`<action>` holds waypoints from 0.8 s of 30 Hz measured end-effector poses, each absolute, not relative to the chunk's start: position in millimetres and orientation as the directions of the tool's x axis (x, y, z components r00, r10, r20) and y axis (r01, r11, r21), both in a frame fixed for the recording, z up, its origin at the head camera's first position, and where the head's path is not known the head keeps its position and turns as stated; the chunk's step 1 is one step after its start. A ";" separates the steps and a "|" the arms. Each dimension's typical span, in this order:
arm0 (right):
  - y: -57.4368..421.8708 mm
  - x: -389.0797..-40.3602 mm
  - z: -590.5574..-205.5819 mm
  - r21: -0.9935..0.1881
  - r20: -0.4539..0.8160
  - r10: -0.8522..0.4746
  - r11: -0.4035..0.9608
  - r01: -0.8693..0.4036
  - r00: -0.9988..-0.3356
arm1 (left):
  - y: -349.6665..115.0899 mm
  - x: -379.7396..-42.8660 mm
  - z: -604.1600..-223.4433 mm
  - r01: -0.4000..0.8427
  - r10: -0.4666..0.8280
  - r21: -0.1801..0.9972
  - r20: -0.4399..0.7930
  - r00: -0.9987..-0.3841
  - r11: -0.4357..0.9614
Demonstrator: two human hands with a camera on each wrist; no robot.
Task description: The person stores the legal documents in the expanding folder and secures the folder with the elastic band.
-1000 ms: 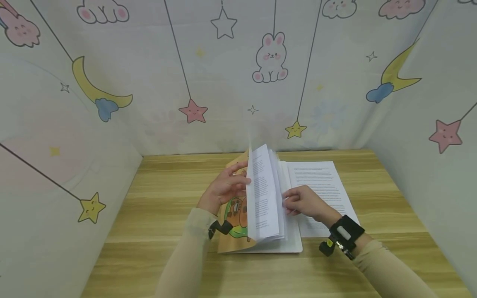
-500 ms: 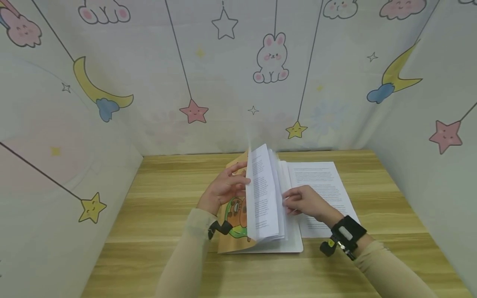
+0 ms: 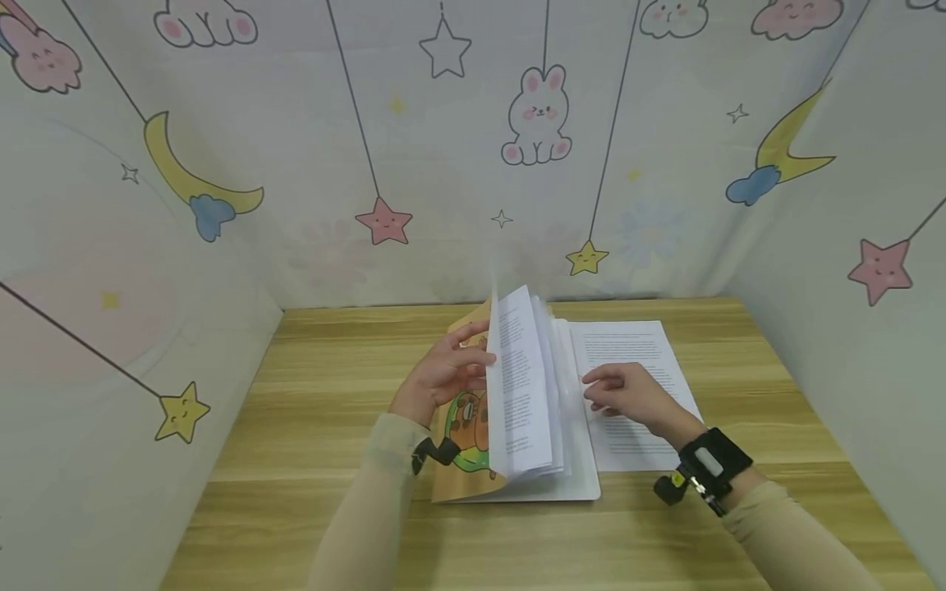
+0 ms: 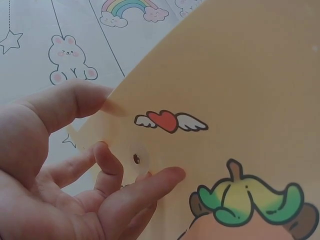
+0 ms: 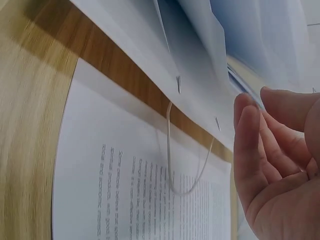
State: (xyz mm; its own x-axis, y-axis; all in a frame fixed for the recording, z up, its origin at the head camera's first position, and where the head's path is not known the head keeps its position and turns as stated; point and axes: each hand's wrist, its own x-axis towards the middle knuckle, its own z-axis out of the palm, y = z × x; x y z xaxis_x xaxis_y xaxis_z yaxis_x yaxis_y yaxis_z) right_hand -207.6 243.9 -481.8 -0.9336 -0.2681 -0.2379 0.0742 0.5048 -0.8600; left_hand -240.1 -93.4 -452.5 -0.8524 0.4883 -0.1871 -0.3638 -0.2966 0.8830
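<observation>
A folder (image 3: pixel 461 484) with an orange cartoon cover stands partly open in the middle of the table, printed pages (image 3: pixel 523 386) and clear sleeves fanned upright inside it. My left hand (image 3: pixel 447 377) pinches the raised cover and front pages at their edge. In the left wrist view its thumb goes over the rim of the cover (image 4: pixel 240 90), while the fingers lie along the outside, beside a small metal eyelet. Apart from the folder, my right hand (image 3: pixel 628 394) hovers over a loose printed sheet (image 3: pixel 636 447), its fingers loosely bent around nothing.
The wooden table (image 3: pixel 325 394) is bounded by cartoon-printed white cloth (image 3: pixel 443 148) at the back and sides. A thin white elastic loop (image 5: pixel 170 150) hangs from the folder's edge over the loose sheet, in the right wrist view.
My right hand has left the folder's inner sleeves and moved a little to the right, over the loose sheet. The left hand and the cover stay in place.
</observation>
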 end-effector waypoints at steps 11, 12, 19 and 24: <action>270.7 -205.1 -483.6 -0.776 -0.219 -0.160 0.627 0.073 -0.963 | -93.8 -239.7 -451.0 -0.384 0.470 0.872 -0.213 -0.856 -0.303; 273.3 -204.8 -484.0 -0.764 -0.207 -0.149 0.642 0.065 -0.967 | -93.8 -239.7 -451.0 -0.383 0.471 0.872 -0.212 -0.856 -0.303; 291.4 -203.4 -489.8 -0.737 -0.186 -0.090 0.672 0.078 -0.978 | -94.6 -238.6 -449.9 -0.386 0.480 0.871 -0.209 -0.852 -0.305; 303.0 -202.8 -492.3 -0.719 -0.233 -0.030 0.678 0.152 -0.972 | -95.1 -238.8 -449.7 -0.383 0.485 0.873 -0.205 -0.850 -0.303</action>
State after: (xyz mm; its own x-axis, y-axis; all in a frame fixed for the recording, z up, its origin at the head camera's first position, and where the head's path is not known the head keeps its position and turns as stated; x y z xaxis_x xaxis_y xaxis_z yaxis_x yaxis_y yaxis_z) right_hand -202.8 303.0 -492.3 -0.9720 -0.0296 -0.2329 0.1516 0.6785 -0.7188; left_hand -238.8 -95.1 -449.7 -0.8502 0.4849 -0.2049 -0.3832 -0.3030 0.8726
